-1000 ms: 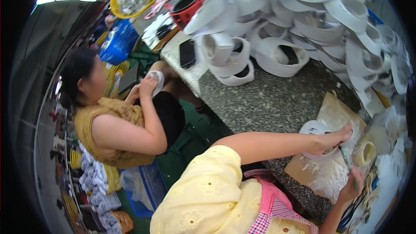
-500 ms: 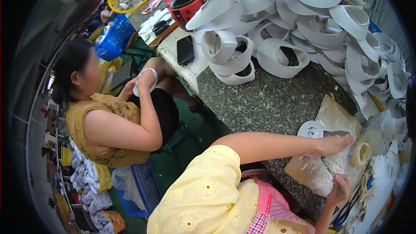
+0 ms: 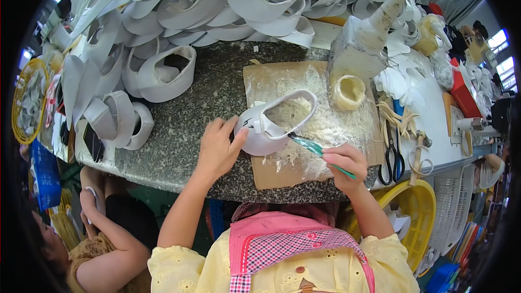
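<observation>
A white shoe upper [image 3: 260,140], with a rounded front and an open loop, is tilted above a powdery tan board [image 3: 271,176]. My left hand [image 3: 220,149] grips its rounded end, the thumb on top and the other fingers partly hidden. In my right hand [image 3: 347,167] is a brush with a green handle [image 3: 312,146], pinched between thumb and fingers. Its dark tip touches the upper's near edge. Beyond the board's right part stands a whitish glue container [image 3: 358,49] with a round yellowish mouth facing me.
White shoe uppers [image 3: 168,76] are piled along the far and left sides of the speckled stone table [image 3: 217,68]. Scissors [image 3: 389,165] lie to the right, above a yellow basket [image 3: 429,206]. A seated co-worker [image 3: 103,249] is at the lower left, near a phone [image 3: 93,142].
My view has swung round to face the board. My left hand, earlier stretched over the upper, now grips its rounded end. The brush has come to the upper's edge.
</observation>
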### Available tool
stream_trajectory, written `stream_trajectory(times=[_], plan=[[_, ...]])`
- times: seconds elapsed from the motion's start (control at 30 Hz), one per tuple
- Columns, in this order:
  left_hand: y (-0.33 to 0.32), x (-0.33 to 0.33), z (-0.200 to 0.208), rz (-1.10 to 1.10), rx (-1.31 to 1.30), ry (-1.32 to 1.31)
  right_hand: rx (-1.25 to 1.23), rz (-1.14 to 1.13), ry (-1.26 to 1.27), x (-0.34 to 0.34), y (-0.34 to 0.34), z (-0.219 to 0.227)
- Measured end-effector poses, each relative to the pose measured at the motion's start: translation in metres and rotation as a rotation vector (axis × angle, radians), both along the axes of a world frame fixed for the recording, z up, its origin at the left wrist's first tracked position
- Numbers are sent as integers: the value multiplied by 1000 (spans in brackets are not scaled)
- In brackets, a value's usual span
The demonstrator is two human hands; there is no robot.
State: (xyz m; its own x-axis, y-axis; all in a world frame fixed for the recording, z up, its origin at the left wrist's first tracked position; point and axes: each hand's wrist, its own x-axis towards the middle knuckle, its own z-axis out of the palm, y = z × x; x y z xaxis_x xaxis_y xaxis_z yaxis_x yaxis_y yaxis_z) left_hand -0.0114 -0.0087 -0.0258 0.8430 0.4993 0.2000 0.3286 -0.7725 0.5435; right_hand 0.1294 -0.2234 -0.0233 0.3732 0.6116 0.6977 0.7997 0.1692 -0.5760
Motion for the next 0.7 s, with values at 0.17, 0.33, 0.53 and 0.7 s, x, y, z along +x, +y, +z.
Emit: stream_trajectory(times=[0.17, 0.33, 0.53, 0.7], plan=[[-6, -3, -18, 244, -567, -159, -8, 47, -174, -14, 13, -8], [4, -5, -5, 298, -1102, -243, -10, 217, -274, -23, 42, -7], [10, -1, 0, 234, -1345, -195, -228, 199, -310, 34, 26, 6], [11, 4, 3, 207, -1361, -229, -303, 263, -179, 36, 33, 42]])
